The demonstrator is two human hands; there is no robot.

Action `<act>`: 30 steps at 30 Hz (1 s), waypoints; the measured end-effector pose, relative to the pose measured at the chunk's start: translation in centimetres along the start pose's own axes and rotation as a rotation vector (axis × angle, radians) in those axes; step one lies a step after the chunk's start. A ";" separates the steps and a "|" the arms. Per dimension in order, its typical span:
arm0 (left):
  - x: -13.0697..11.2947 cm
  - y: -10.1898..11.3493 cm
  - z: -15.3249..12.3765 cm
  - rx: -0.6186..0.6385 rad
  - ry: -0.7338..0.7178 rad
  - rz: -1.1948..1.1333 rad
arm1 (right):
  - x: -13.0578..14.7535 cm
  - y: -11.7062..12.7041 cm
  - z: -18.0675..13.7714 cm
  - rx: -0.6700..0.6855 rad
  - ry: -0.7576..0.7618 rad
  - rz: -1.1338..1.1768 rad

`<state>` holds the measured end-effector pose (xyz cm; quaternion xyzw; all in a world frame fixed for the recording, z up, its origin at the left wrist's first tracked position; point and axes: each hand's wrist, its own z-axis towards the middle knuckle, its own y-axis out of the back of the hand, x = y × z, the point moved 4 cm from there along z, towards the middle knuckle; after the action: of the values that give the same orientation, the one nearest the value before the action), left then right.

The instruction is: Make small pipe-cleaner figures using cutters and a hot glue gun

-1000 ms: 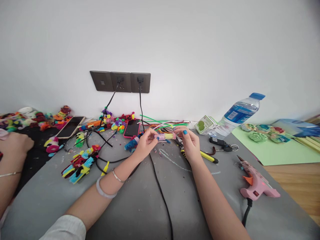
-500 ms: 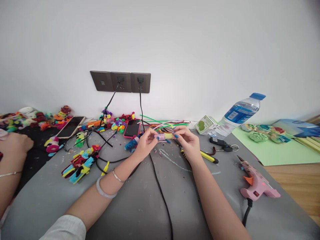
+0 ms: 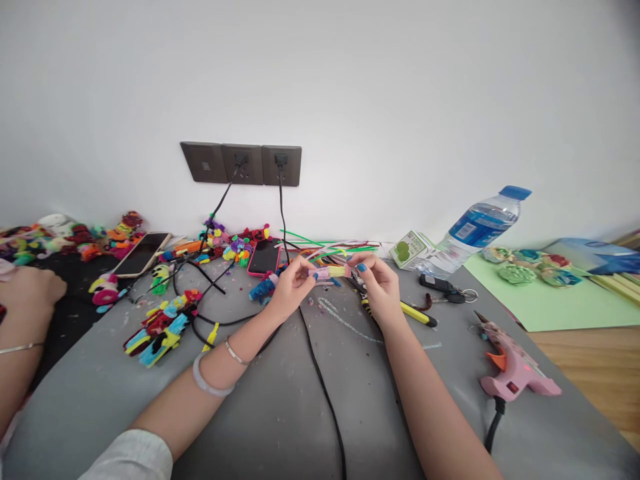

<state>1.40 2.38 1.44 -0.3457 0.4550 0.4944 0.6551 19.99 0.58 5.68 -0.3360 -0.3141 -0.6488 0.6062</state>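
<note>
Between my hands, above the table, is a small lilac and yellow pipe-cleaner piece (image 3: 327, 272). My left hand (image 3: 293, 288) pinches its lilac end between thumb and fingers. At the yellow end, the bent fingers of my right hand (image 3: 379, 283) close around the tip, with the thumb a little to the right; part of that contact is hidden. Loose pipe cleaners (image 3: 333, 252) in green, white and orange lie just behind. Beside my left hand rests a blue fuzzy piece (image 3: 263, 288). Yellow-and-black pliers (image 3: 417, 315) lie partly under my right hand.
A pink glue gun (image 3: 520, 377), keys (image 3: 455, 297) and a tilted water bottle (image 3: 483, 227) stand or lie right. Black cables (image 3: 320, 380) cross the table. Pipe-cleaner figures (image 3: 163, 327) and phones (image 3: 264, 257) lie left. Another person's hand (image 3: 33, 290) is at far left.
My right thumb and fingers have shifted slightly right along the piece, so more of its yellow end shows. My left hand has stayed in place.
</note>
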 end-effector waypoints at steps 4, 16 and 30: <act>0.0 0.0 0.0 -0.012 -0.005 0.000 | 0.0 0.3 -0.1 -0.011 0.028 -0.078; -0.2 0.2 0.2 -0.091 -0.002 -0.008 | -1.1 0.4 -0.1 -0.009 -0.008 -0.102; -0.2 0.2 0.2 -0.116 0.017 -0.001 | -0.7 0.2 -0.2 0.040 0.053 -0.200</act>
<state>1.21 2.52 1.68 -0.3876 0.4309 0.5165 0.6304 20.21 0.74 5.00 -0.2736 -0.3429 -0.7083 0.5531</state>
